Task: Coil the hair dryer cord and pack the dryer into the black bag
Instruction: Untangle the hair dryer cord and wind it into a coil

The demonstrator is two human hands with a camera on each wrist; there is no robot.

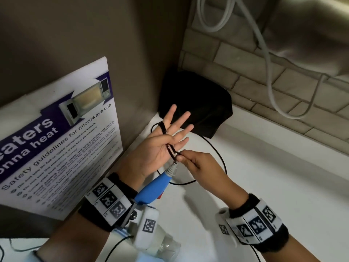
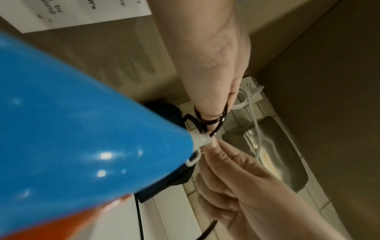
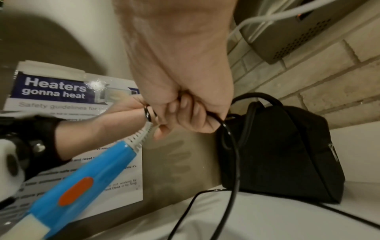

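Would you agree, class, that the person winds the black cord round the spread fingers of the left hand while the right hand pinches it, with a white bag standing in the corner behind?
Not quite: the bag is black, as the head view shows. The rest holds: the cord loops round the spread left hand and the right hand pinches it.

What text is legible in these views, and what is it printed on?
"Heaters gonna heat": dark blue header of the microwave safety poster leaning on the wall.
"Safety guidelines for microwave use": subheading on the same poster, readable in the head view.
Bulleted small print below: too blurred to read, only fragments.
Wrist bands: square black-and-white marker codes; tiny numerals beside them are too small to read.
Hair dryer, black bag: no lettering visible.
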